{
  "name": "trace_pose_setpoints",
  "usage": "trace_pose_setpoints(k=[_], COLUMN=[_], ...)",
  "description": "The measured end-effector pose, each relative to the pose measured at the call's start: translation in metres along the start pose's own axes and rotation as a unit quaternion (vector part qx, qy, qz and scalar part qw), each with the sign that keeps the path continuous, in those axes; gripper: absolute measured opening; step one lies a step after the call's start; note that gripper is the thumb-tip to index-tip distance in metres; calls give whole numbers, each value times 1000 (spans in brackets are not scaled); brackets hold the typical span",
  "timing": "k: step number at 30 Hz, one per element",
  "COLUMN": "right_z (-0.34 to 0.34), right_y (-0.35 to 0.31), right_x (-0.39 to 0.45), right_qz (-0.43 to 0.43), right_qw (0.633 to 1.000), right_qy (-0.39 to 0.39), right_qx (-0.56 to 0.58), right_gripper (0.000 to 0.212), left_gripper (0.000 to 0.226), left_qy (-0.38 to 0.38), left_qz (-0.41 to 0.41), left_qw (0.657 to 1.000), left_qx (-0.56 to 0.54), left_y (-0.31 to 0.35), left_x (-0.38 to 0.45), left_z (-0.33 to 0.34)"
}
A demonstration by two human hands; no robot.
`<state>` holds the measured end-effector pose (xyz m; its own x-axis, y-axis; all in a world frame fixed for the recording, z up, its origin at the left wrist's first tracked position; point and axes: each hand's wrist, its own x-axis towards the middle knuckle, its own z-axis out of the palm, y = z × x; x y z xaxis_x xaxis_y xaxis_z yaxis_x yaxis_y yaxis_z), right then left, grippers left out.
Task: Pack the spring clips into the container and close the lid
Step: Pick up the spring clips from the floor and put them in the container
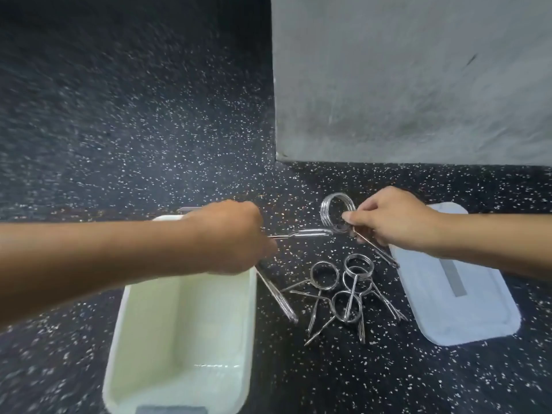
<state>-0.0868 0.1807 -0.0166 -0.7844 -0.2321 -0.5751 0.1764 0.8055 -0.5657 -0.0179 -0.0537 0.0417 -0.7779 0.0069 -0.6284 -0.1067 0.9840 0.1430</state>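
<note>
A white open container (179, 339) sits low on the left, with nothing visible inside. My left hand (230, 237) hovers over its far right corner, shut on a metal spring clip (301, 233) whose handles stick out to the right and downward. My right hand (391, 219) holds another spring clip (336, 213) by its handle, coil up, above the floor. Several more spring clips (340, 291) lie in a loose pile between the container and the pale lid (454, 282), which lies flat on the right.
Everything rests on a dark speckled floor (149, 130). A grey wall or block (412, 79) rises at the back right, its lower edge just beyond my right hand.
</note>
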Motion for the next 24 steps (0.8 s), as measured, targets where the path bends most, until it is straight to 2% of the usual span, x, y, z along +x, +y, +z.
trace_pose_setpoints(k=[5, 9, 16, 19, 24], right_z=[21, 39, 68, 77, 95], right_y=[-50, -79, -104, -110, -121], right_x=[-20, -26, -28, -29, -28], right_qz=[-37, -69, -81, -71, -62], right_qw=[998, 995, 992, 991, 985], right_qy=[-48, -71, -91, -105, -135], right_qx=[22, 14, 21, 34, 88], right_gripper=[37, 45, 48, 45, 35], left_gripper=[49, 46, 42, 35, 16], left_qy=[-4, -12, -53, -79, -112], left_qz=[-37, -72, -141, -173, -167], left_qw=[999, 995, 978, 971, 973], left_qx=[-29, -72, -141, -145, -113], left_y=[-47, -76, -103, -108, -107], left_x=[-35, -52, -45, -29, -5], left_z=[26, 59, 131, 157, 189])
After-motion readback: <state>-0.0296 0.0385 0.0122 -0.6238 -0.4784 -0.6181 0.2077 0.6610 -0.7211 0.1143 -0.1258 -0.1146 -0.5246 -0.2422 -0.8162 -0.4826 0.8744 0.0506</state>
